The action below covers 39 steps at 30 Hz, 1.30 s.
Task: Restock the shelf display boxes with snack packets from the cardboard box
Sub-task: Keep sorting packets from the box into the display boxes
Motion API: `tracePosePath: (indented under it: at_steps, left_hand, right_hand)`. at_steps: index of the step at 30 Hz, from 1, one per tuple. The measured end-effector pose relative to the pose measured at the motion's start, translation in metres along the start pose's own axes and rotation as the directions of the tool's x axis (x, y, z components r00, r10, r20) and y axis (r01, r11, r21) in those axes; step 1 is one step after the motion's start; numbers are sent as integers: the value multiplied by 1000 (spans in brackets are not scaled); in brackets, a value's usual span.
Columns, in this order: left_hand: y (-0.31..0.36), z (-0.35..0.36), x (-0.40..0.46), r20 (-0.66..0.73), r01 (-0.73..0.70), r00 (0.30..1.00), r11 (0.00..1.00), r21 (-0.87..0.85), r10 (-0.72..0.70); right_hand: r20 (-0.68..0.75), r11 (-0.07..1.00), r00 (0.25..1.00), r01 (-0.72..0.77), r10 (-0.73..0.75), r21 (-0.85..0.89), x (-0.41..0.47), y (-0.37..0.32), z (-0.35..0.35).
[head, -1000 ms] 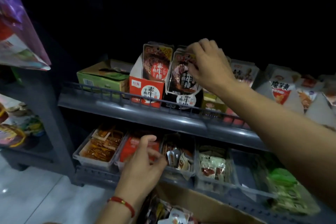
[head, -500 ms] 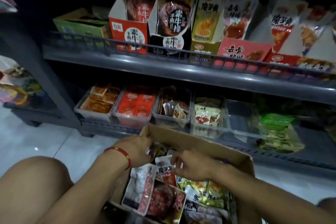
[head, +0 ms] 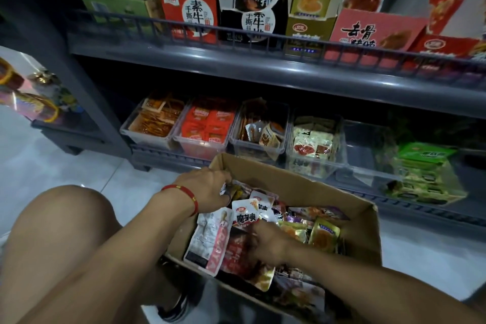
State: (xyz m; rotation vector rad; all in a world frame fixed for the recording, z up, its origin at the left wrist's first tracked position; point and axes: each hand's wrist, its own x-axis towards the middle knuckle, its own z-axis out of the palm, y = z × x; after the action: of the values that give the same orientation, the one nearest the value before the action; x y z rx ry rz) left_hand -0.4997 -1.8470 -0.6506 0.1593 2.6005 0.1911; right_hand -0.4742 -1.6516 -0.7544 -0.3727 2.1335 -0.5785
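- A person crouches on a tiled floor before a grey shelf (head: 236, 66), both hands down in an open cardboard box (head: 328, 192) full of loose snack packets (head: 247, 216).
- The left hand (head: 207, 187), a red cord at its wrist, reaches into the box's far left corner with fingers curled around a dark packet.
- The right hand (head: 268, 242) rests among the packets nearer the middle; whether it grips one cannot be told.
- Upright display boxes (head: 189, 8) stand on the upper shelf, clear tubs (head: 205, 129) below.
- The packets look light, soft and glossy, likely slippery; pinching a sealed edge seems the safest hold.
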Motion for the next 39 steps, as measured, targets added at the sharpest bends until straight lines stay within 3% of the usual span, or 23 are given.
tracePosePath:
  at_steps: [6, 9, 11, 14, 18, 20, 23, 28, 31, 33, 36, 39]
  left_hand:
    - [10, -1, -4, 9, -39, 999, 992, -118, 40]
    - [19, 1, -2, -24, -40, 999, 952, -303, 35]
    - [25, 2, 0, 20, -24, 999, 853, -521, 41]
    - [32, 7, 4, 103, 4, 987, 626, -780, 122]
    - [45, 4, -1, 143, 27, 966, 466, -884, 215]
    - [48, 2, 1, 106, 12, 973, 418, -908, 204]
    - [47, 0, 6, 39, 16, 997, 345, -939, 62]
    - [50, -2, 9, 5, 12, 999, 198, -980, -39]
    - [51, -1, 8, 46, 53, 997, 118, -992, -61]
    - [51, -2, 7, 61, 66, 997, 97, -993, -50]
    - [55, -8, -1, 73, 73, 997, 45, -996, 2]
    - [60, -12, -10, 25, 6, 991, 145, -989, 129]
  right_hand:
    - [-30, 961, 994, -92, 103, 261, -27, 22, -66]
    - [-26, 895, 996, -61, 81, 442, -58, 26, -99]
    - [-35, 835, 998, -21, 48, 550, -76, 27, -112]
    - [-69, 748, 998, 47, -1, 662, -93, 32, -121]
    - [-162, 635, 986, 145, -32, 759, -105, 40, -123]
    - [-281, 618, 960, 213, 14, 757, -112, 39, -124]
    - [-411, 681, 907, 243, 94, 691, -123, 40, -132]
    - [-386, 762, 922, 246, 6, 599, -142, 36, -138]
    - [-518, 784, 855, 341, -29, 518, -146, 26, -136]
    - [-535, 815, 843, 345, -53, 465, -147, 24, -139]
    - [-429, 916, 895, 268, -122, 298, -150, 25, -142]
    - [-495, 947, 861, 249, -121, 201, -149, 24, -143]
